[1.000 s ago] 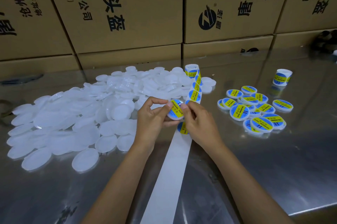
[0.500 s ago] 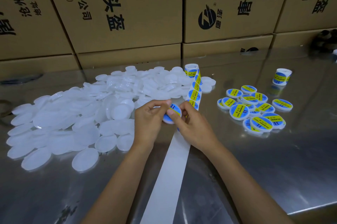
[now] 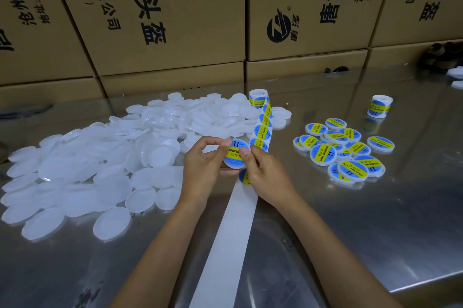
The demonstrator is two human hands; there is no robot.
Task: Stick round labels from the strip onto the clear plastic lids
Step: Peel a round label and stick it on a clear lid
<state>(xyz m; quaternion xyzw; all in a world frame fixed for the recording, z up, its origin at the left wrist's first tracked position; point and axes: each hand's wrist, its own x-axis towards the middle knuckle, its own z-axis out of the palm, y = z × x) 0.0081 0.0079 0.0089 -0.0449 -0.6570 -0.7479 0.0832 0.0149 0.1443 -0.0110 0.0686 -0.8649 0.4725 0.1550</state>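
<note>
The steel worktop (image 3: pixel 375 220) runs wide under everything, backed by a wall of cardboard boxes (image 3: pixel 162 19). Biggest on it is the heap of bare clear lids (image 3: pixel 100 157) spread to the left, loosely overlapping; they look thin, featherlight and slick, likely to slide or nest together, so I'd take one by its rim. Down the middle lies the label strip (image 3: pixel 261 132), its spent white backing (image 3: pixel 225 245) trailing toward the person and its roll (image 3: pixel 258 97) standing at the far end; a spare roll (image 3: pixel 379 105) stands off right. The labelled lids (image 3: pixel 343 149) cluster well apart on the right. The left hand (image 3: pixel 203 169) has its fingers curled round the edge of one lid (image 3: pixel 235 157), held above the worktop just beside the strip, while the right hand (image 3: pixel 265 177) pinches it and its thumb presses on the round label (image 3: pixel 234 152). That label looks soft and tacky, probably unforgiving once it touches down
</note>
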